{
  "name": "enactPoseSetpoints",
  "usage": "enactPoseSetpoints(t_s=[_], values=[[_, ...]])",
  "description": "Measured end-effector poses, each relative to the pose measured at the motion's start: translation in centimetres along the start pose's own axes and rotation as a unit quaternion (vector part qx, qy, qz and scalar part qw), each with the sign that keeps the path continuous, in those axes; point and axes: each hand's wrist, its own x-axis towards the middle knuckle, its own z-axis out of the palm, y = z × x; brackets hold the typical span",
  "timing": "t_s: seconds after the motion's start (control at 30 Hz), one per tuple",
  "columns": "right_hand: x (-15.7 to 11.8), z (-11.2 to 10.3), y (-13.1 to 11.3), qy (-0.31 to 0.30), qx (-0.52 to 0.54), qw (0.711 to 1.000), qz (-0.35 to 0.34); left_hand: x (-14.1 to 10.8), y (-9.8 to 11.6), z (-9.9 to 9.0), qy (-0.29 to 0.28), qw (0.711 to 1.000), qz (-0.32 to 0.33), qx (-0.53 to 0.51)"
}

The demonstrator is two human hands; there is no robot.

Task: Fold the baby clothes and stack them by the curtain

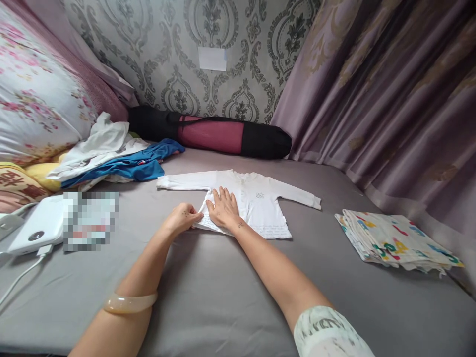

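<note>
A small white long-sleeved shirt [256,208] lies spread on the grey sheet [208,287], its neckline away from me and both sleeves stretched out sideways. A small dark print shows on its chest, and pale lettering runs along the hem. My left hand [183,218] pinches the shirt's lower left corner between thumb and fingers. Flat on the shirt's left front rests my right hand [223,208], fingers extended and slightly apart, covering part of the cloth.
Folded cloth with colourful letters [397,240] lies at the right. A black and maroon long bag [211,134] rests against the wall. Crumpled white and blue clothes [141,163] are at the left, near a white power bank [40,225] with a cable. Purple curtains [357,89] hang at right.
</note>
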Motion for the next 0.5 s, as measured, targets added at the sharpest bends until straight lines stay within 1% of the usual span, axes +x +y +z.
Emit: enactPoseSetpoints(t_s=[0.1, 0.17, 0.23, 0.3, 0.37, 0.43, 0.5], values=[[0.0, 0.2, -0.2, 0.009, -0.021, 1.000, 0.001, 0.3, -0.6, -0.1, -0.029, 1.000, 0.010, 0.000], [0.1, 0.3, -0.3, 0.011, -0.024, 1.000, 0.003, 0.4, -0.9, -0.3, -0.022, 1.000, 0.014, 0.002], [0.0, 0.3, -0.5, 0.011, -0.021, 1.000, 0.005, 0.6, -0.9, -0.5, 0.028, 1.000, 0.012, 0.003], [-0.4, 0.4, -0.8, 0.007, -0.015, 1.000, 0.008, 0.8, -0.7, -0.6, 0.096, 0.995, -0.004, 0.004], [-1.2, 0.4, -1.3, -0.001, -0.007, 1.000, 0.007, 1.0, -0.6, -0.7, 0.147, 0.989, -0.023, 0.004], [-2.4, 0.5, -2.0, -0.017, 0.003, 1.000, -0.002, 1.2, -0.6, -0.7, 0.176, 0.984, -0.030, -0.002], [-3.7, 0.5, -2.7, -0.038, 0.016, 0.999, -0.014, 1.5, -0.9, -0.6, 0.190, 0.982, -0.024, -0.011]])
